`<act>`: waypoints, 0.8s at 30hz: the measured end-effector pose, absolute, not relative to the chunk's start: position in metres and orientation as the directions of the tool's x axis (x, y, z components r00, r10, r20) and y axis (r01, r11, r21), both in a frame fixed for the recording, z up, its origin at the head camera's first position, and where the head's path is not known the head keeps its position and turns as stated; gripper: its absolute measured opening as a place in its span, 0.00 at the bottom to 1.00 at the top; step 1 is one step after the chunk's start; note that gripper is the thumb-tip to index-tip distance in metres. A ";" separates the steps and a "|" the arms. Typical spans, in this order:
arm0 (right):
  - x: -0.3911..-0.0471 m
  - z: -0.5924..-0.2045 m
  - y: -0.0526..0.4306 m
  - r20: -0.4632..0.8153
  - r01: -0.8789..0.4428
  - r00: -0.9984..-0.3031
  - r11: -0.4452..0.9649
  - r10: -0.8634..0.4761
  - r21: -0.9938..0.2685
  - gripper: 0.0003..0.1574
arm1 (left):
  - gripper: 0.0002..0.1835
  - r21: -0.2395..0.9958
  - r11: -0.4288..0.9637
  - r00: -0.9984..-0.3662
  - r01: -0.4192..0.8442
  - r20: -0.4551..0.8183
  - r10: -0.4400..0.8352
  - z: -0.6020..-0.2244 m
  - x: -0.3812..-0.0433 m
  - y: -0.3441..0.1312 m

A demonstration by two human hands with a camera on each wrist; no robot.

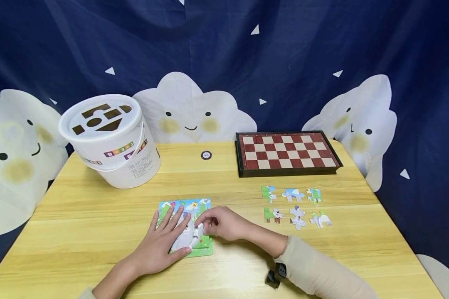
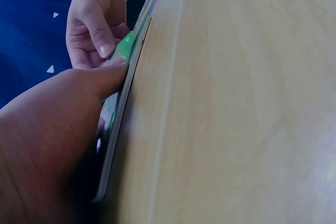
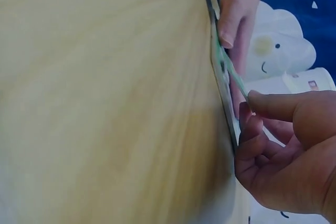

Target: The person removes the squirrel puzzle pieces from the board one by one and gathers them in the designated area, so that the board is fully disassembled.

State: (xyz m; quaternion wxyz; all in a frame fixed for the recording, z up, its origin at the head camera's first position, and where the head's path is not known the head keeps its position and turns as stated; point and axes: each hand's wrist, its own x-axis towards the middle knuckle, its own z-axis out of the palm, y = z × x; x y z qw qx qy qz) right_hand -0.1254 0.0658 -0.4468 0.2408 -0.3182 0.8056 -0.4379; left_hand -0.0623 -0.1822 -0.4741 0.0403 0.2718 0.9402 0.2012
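1. Here, the right hand pinches a jigsaw piece between thumb and fingers, the piece tilted over the puzzle board.
2. Just left of that grip, the left hand lies on the board with fingers spread.
3. To the grip's right, six loose jigsaw pieces lie in two rows.
4. Beyond the grip sit a round chip, a shape-sorter bucket leftward and a chessboard rightward.

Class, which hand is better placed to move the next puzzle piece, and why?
Probably the right hand: its fingers pinch a piece, and the loose pieces lie on its side. The left hand lies spread over the puzzle.
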 end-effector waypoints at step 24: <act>-0.150 -0.417 0.195 -0.189 -0.136 -0.685 0.379 -0.704 -0.915 0.16 | 0.45 0.373 0.775 -0.844 0.509 0.042 0.535 -0.476 -0.063 -0.183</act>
